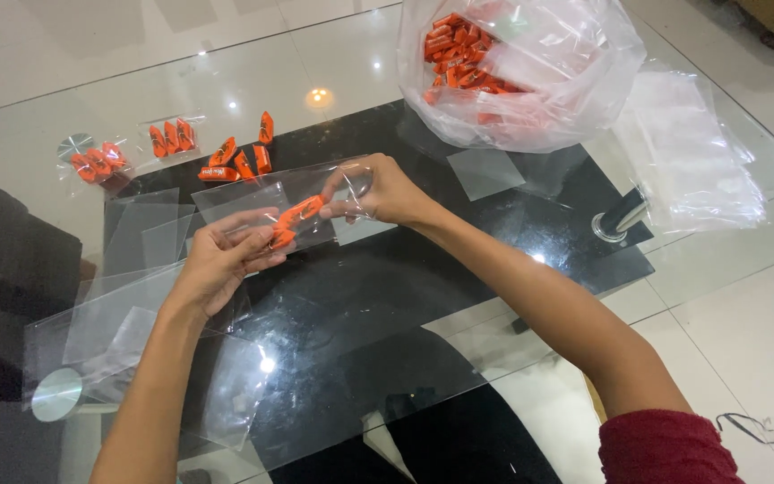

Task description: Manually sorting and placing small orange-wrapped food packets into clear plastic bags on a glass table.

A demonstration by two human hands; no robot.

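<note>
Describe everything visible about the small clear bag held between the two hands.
The small clear bag is a thin, glossy, see-through plastic sleeve, roughly rectangular and slightly crinkled. It is held just above the glass table, lying nearly flat. The left hand pinches its near edge; the right hand holds its open end. Orange wrapped candies show at that end, one in the right fingers' grip, another by the left fingertips.

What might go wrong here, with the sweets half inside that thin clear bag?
1. The small clear bag is held only at its edges by the left hand and right hand; the orange sweets may slide out.
2. Loose sweets lie on the smooth glass table; a sleeve could sweep them off.
</note>
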